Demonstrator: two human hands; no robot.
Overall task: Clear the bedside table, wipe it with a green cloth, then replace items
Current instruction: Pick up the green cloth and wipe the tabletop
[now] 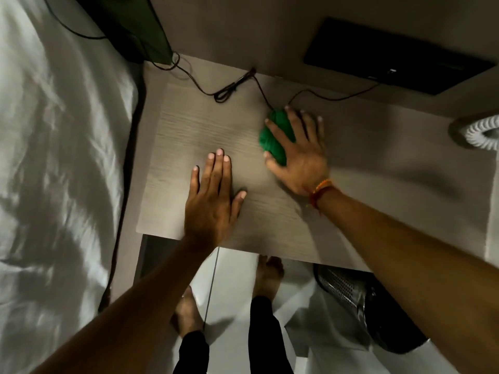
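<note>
The bedside table (189, 125) has a pale wood-grain top that fills the middle of the head view. A bunched green cloth (271, 140) lies on its right half. My right hand (299, 152) presses down on the cloth with fingers spread over it, an orange thread band on the wrist. My left hand (213, 195) rests flat on the tabletop near the front edge, fingers together, holding nothing. A black cable (232, 87) snakes across the back of the table and runs toward the cloth.
The bed with white sheets (54, 157) borders the table on the left. A black flat panel (391, 58) sits at the back right, a coiled white cord (480, 130) at the far right. A perforated metal bin (348, 287) and my bare feet are below the table's front edge.
</note>
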